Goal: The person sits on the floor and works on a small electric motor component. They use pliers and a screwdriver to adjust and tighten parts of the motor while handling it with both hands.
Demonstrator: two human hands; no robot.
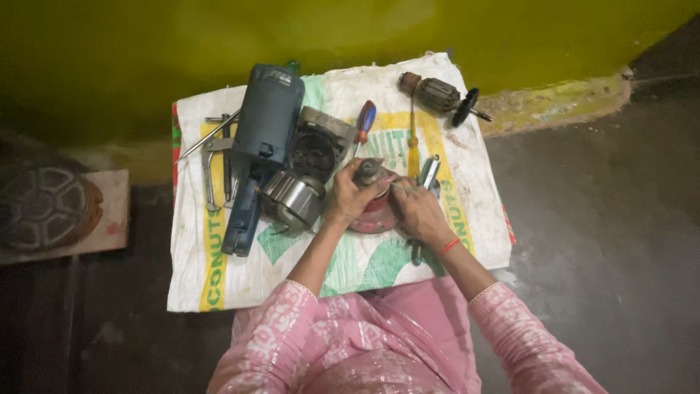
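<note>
Red gear housing [373,211] sits gripped in our left hand [350,195]; our right hand [417,211] pinches a thin tool [399,187] against it.

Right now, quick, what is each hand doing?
Left hand: closed around the top of a red motor part.
Right hand: closed on a thin metal tool against that part.

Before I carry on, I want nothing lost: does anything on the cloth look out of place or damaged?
One thing stands out: the copper-wound motor armature with its black fan lies apart at the far right corner of the white printed sack cloth, close to its edge. No damage is visible.
</note>
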